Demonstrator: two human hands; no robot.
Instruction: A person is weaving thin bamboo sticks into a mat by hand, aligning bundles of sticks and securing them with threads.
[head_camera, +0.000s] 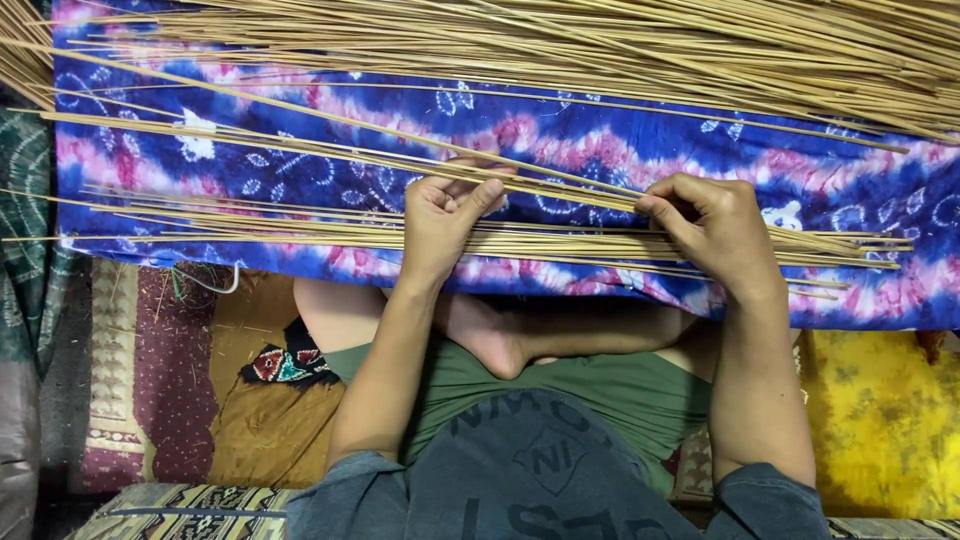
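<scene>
The left hand (445, 215) pinches a few thin tan sticks (560, 185) between thumb and curled fingers, and the right hand (715, 225) pinches the same sticks further along, fingertips pressed together on them at about 9 o'clock of the palm. Held at two spots apart, the long flexible stems stay straight and level between the hands rather than sagging, and that likely lets them be picked out from the rest. Those sticks run slantwise, from roughly 10 o'clock to 4 o'clock across the view, and lie just above a flat bundle of like sticks (250, 225) spread lengthwise from 9 to 3 o'clock under both hands. The bundle rests on a blue, pink and white patterned cloth (560, 130), which seems to keep the pale stems off the floor and easy to see against the dark colour. At 12 o'clock a far thicker heap of sticks (620, 45) lies along the cloth's upper edge, well apart from the hands. The person sits cross-legged at 6 o'clock, a bare foot (490, 340) tucked just under the cloth's near edge, with patterned mats (130, 370) at 8 o'clock and a yellow cloth (880, 420) at 4 o'clock.
</scene>
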